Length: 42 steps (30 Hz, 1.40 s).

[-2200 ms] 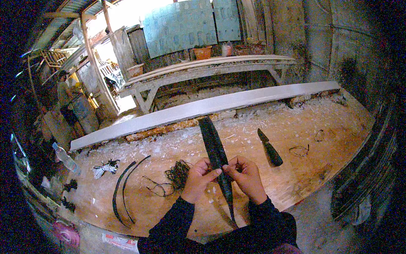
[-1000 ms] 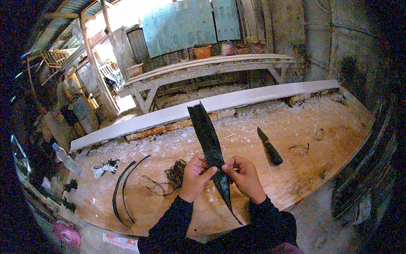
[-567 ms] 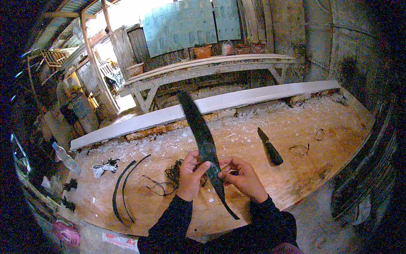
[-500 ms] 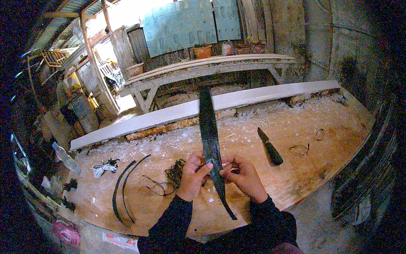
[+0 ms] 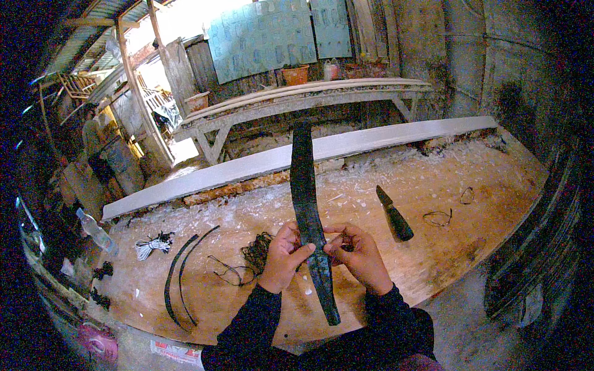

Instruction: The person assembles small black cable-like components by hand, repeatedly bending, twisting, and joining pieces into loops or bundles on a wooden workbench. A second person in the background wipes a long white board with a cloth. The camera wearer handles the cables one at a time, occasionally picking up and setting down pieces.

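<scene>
A long, flat black strip [image 5: 304,188] stands out over the table, running from near my body to beyond my hands. My left hand [image 5: 283,258] pinches its left edge around the middle, with the thumb lying on the strip's face. At the opposite edge my right hand [image 5: 359,258] is closed, fingers and thumb gripping the strip. Behind my left hand lies a tangle of dark cord [image 5: 257,252], partly hidden. Two thin curved black strips [image 5: 176,278] rest farther left. To the right is a knife [image 5: 394,214] with a dark handle.
A white-topped beam [image 5: 371,143] spans the far side of the wooden table [image 5: 427,266], with pale shavings along it. White cord [image 5: 153,247] and a plastic bottle [image 5: 96,231] are at the left. Dark loops [image 5: 438,218] lie right. A person [image 5: 94,139] stands far left.
The black strip has turned in my hands, so its near end now shows broad rather than narrow. Both hands stay in nearly the same place.
</scene>
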Each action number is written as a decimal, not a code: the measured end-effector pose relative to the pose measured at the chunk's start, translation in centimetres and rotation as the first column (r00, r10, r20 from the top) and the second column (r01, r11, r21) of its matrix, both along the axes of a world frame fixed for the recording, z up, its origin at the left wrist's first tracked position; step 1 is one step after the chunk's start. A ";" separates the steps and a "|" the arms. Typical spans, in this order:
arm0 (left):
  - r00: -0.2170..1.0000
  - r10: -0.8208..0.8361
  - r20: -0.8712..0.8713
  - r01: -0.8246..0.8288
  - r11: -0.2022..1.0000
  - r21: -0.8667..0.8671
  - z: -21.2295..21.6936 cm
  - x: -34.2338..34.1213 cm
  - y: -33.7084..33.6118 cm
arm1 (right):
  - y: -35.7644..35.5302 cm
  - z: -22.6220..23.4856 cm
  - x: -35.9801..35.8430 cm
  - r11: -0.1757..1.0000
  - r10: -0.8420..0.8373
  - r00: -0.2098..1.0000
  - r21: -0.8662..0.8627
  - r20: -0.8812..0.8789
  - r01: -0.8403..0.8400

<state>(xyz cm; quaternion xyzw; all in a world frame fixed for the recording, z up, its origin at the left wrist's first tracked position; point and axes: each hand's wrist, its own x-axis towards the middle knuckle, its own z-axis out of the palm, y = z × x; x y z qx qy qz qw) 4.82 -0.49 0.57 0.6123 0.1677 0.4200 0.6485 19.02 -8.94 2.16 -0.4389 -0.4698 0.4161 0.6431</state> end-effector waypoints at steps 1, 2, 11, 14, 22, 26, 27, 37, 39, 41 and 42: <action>0.999 -0.035 -0.011 0.035 0.999 -0.034 0.1 0.0 0.0 | -0.1 0.1 0.0 1.000 -0.003 1.000 -0.012 0.017 0.004; 0.997 -0.071 -0.020 0.069 0.995 -0.069 0.1 -0.1 0.0 | -0.2 0.1 0.0 1.000 -0.005 0.999 -0.019 0.031 0.006; 0.995 -0.100 -0.029 0.099 0.994 -0.036 0.7 0.4 -1.5 | 0.3 -0.9 0.4 0.998 -0.051 0.997 -0.028 0.050 0.053; 0.992 -0.016 -0.125 0.011 0.999 -0.039 1.1 0.3 -1.7 | 0.2 -1.3 0.2 0.998 -0.057 0.995 0.002 0.079 0.057; 0.959 0.158 -0.236 -0.143 0.986 0.080 1.1 0.2 -1.7 | 0.4 -1.4 0.0 0.988 -0.153 0.954 0.050 0.256 0.145; 0.977 0.095 -0.192 -0.092 0.995 0.025 1.7 0.1 -1.7 | 0.5 -1.3 0.1 0.979 -0.192 0.928 0.126 0.320 0.159; 0.977 0.084 -0.195 -0.075 0.996 0.051 1.9 0.1 -1.8 | 0.4 -1.3 0.1 0.982 -0.176 0.937 0.117 0.301 0.146; 0.947 0.085 -0.310 -0.079 0.996 0.033 2.5 -0.1 -2.0 | 0.1 -1.1 0.2 0.991 -0.114 0.951 0.094 0.288 0.090; 0.944 0.086 -0.318 -0.073 0.996 0.051 2.5 -0.1 -2.1 | 0.1 -1.1 0.3 0.992 -0.106 0.944 0.091 0.313 0.081; 0.954 0.070 -0.292 -0.055 0.997 0.061 2.4 -0.1 -2.0 | 0.1 -1.2 0.4 0.995 -0.093 0.941 0.076 0.326 0.072; 0.939 0.100 -0.328 -0.071 0.993 0.098 2.3 -0.1 -2.0 | 0.1 -1.2 0.5 0.994 -0.098 0.934 0.082 0.343 0.074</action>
